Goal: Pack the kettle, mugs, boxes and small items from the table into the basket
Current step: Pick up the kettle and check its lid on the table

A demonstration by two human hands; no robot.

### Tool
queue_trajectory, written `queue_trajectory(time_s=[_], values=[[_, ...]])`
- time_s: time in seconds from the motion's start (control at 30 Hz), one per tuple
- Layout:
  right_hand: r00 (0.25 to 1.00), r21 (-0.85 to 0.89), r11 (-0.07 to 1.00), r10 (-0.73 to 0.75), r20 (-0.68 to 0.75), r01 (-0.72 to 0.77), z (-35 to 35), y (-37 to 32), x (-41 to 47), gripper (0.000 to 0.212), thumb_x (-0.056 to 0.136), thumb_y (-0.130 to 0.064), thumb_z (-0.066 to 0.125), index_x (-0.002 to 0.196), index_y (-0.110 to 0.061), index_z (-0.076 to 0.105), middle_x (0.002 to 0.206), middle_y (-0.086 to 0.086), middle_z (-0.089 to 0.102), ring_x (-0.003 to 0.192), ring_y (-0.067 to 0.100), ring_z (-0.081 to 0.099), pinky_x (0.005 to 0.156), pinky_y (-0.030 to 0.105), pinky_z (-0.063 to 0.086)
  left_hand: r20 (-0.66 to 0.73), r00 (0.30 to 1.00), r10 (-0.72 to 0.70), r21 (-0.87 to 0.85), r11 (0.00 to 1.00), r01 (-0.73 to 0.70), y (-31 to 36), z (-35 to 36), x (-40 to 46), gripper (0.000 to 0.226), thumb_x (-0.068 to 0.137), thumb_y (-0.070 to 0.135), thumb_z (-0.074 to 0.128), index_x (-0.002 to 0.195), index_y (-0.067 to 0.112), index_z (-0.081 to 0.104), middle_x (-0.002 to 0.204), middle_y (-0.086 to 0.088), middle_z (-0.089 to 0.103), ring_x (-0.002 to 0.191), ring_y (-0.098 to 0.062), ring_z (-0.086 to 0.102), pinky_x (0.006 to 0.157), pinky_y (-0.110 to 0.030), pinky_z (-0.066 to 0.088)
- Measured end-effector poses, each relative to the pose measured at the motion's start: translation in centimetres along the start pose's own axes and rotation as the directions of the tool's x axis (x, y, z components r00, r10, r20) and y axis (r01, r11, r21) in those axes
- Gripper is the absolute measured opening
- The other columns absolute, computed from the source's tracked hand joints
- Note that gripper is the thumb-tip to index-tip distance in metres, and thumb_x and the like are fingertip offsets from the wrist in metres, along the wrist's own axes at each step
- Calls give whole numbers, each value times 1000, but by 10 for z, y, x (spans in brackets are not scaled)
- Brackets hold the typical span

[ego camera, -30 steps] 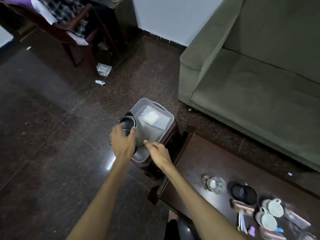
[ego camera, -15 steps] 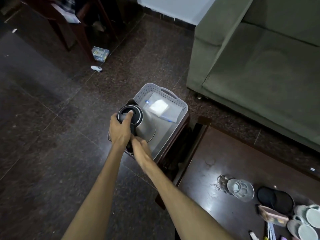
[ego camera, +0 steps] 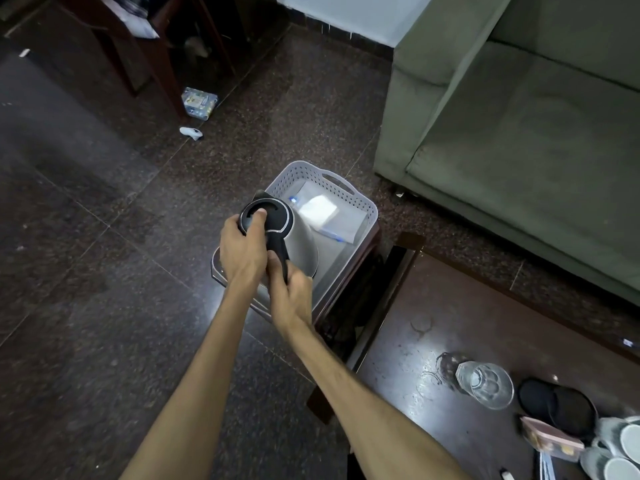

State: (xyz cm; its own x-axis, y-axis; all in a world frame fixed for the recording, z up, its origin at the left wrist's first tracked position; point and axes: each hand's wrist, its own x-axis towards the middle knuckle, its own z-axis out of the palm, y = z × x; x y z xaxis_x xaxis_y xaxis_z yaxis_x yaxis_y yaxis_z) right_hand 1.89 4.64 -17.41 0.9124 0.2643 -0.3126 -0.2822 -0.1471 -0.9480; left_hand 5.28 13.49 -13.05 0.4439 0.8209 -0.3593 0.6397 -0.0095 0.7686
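Note:
A steel kettle (ego camera: 300,242) with a black lid and handle stands upright inside the grey perforated basket (ego camera: 346,192), at its near left end. My left hand (ego camera: 242,249) rests on the kettle's lid with the thumb on top. My right hand (ego camera: 292,296) is wrapped around the black handle. A white folded packet (ego camera: 318,209) lies on the basket floor behind the kettle. On the dark table (ego camera: 433,306) at the lower right are a clear glass (ego camera: 485,384), a black round item (ego camera: 557,407), a flat pink box (ego camera: 550,441) and white mugs (ego camera: 620,452).
The basket sits on a low dark stool (ego camera: 353,271) by the table's left end. A green sofa (ego camera: 519,116) fills the right. A wooden chair (ego camera: 145,46), a small packet (ego camera: 199,102) and a white object (ego camera: 190,132) lie on the dark tiled floor.
My right hand moved from the basket rim onto the kettle's handle. The kettle now stands more upright and deeper in the basket. The view has moved closer.

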Motion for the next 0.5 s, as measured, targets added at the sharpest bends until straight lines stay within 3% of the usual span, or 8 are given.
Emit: queue_trajectory(time_s=[0.1,0.2,0.27,0.37,0.5], values=[[997,-65,995,-76,-29,74,-17,-11,1,57,103,-53,49,55,-23,39,46,-8,40,50,9,35,61,32,33,-47,999,22,-19,1000,-23,8,1,-8,57,84,61,55,118,16,64,121,-4,68,113,-23,64,103,-45,49],[988,-71,986,-155,-22,153,-41,-28,-6,58,102,-47,57,53,-28,31,44,-9,33,46,8,30,52,28,26,-99,991,91,-49,994,-96,21,-2,-21,53,81,56,56,109,12,68,118,-12,68,102,-27,68,96,-51,55],[982,-37,981,-191,-6,190,-61,-42,-15,59,101,-46,59,54,-24,32,47,-11,32,46,6,28,49,28,24,-131,982,136,-105,983,-150,36,-2,-39,47,84,50,58,109,11,67,123,-13,62,99,-23,67,91,-43,56],[964,-13,964,-266,-29,265,-92,-66,-35,60,100,-46,59,54,-21,30,47,-11,30,46,6,27,51,25,27,-180,966,185,-221,949,-223,60,1,-79,35,90,39,60,118,17,59,126,2,45,95,4,55,90,-23,47],[943,-75,950,-311,-120,303,-136,-89,-65,54,99,-44,57,55,-37,26,44,-13,32,47,8,32,64,25,32,-179,956,231,-335,900,-280,86,9,-142,31,90,35,63,118,23,56,126,2,48,104,2,55,92,-18,49]])
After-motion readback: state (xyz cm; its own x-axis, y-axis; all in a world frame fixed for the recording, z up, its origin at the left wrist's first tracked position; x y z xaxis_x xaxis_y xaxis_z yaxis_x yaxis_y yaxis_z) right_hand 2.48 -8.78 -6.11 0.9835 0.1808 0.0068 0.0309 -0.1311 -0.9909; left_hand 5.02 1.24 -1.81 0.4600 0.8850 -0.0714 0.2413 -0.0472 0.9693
